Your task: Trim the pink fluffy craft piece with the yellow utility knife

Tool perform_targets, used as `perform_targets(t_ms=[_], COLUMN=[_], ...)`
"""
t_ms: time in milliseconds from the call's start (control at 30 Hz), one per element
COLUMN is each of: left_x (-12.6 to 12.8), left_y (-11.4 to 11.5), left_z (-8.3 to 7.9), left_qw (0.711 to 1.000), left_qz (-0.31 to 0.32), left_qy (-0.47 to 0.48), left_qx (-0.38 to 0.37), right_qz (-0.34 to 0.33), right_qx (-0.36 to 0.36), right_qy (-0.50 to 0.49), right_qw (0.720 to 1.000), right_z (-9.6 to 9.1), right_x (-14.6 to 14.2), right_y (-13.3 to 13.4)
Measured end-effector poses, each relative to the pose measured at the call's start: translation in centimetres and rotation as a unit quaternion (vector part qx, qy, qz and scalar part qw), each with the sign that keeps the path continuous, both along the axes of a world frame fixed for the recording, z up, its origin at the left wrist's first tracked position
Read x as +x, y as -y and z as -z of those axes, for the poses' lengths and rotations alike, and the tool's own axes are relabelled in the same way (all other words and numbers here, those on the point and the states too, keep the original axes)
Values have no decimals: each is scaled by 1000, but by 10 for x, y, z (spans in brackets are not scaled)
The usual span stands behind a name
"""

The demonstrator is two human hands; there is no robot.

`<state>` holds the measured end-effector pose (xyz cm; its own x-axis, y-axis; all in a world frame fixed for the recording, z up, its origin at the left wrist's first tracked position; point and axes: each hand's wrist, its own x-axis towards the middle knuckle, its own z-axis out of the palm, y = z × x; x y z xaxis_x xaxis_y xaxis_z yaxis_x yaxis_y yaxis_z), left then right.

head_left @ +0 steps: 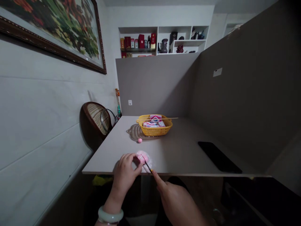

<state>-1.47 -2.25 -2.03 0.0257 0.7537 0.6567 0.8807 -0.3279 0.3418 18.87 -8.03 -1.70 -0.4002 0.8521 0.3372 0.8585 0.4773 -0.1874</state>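
My left hand [125,171] rests near the table's front edge, its fingers curled around a soft pink fluffy lump [142,158], possibly pink cotton or fibre. A jade bangle [110,214] circles that wrist. A thin dark stick [147,166] with a yellow end pokes into the lump. My right hand [174,201] comes in from below, its index finger on the stick's yellow end. Its other fingers are out of sight. A small pink ball [139,140] lies farther up the table.
A yellow plastic basket [155,131] holds pink-and-white boxes, with a long wooden skewer [160,119] lying across it. A black slab [218,157], likely a phone or tablet, lies on the grey table [188,150] at right. Partition walls stand behind and right.
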Motion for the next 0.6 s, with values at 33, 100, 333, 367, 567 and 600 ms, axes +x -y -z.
perform_targets(t_ms=[33,100,333,367,567,600], left_x=[0,0,-2,-2,0,0], left_y=[0,-1,-1,0,1,1], left_z=[0,0,1,1,-2,-3], left_qw=[1000,1000,1000,1000,1000,1000], left_qz=[0,-4,1,4,-1,-5], left_qy=[-1,-2,-6,-5,4,4], left_qx=[0,-5,-6,-8,-19,-19], right_qz=[-2,-4,-10,-10,1,2], right_qx=[-4,-17,-39,-43,-39,-36], right_qy=[2,4,1,2,11,11], right_qw=[1000,1000,999,999,999,999], right_z=[0,-1,-2,-2,-2,-2], right_x=[0,-5,-8,-4,-9,-12], right_y=[0,-5,-6,-2,-8,-11])
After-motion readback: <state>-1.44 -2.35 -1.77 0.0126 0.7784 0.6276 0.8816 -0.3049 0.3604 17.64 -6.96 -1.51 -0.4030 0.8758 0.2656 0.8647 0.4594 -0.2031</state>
